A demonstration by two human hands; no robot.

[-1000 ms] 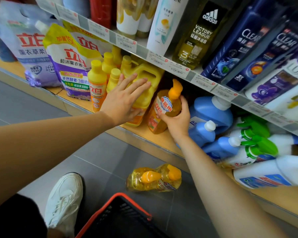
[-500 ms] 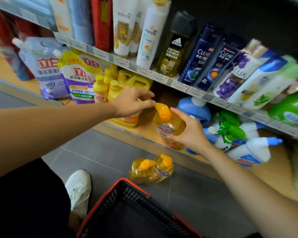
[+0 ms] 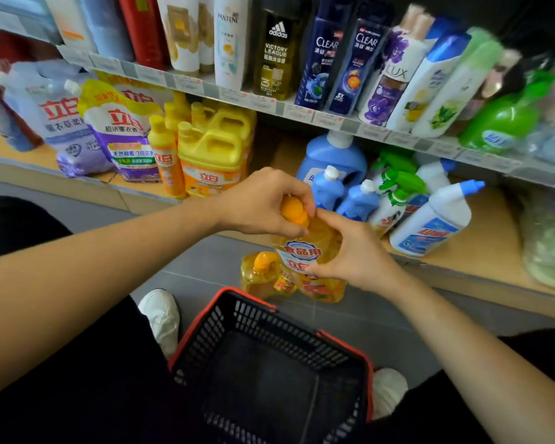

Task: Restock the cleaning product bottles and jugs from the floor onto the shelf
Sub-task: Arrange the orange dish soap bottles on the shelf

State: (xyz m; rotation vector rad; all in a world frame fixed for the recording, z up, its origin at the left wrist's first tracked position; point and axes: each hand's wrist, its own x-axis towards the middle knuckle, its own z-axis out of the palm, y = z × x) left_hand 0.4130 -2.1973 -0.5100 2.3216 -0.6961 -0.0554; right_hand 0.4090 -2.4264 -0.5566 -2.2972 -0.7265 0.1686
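Note:
An orange dish-soap bottle with an orange pump cap is held upright in the air, in front of the bottom shelf. My right hand grips its body from the right. My left hand is curled over its pump cap. Behind it on the grey floor lies a twin pack of the same soap. On the shelf stand yellow jugs and small yellow bottles, with a dark gap to their right.
A black basket with a red rim sits on the floor by my white shoe. Blue jugs, spray bottles and a white cleaner bottle fill the shelf's right. Refill pouches stand left. Shampoo bottles line the upper shelf.
The soap bottle has come off the shelf edge toward me and lower. My left hand left the yellow jug and closed over the bottle's pump cap. The view pulled back.

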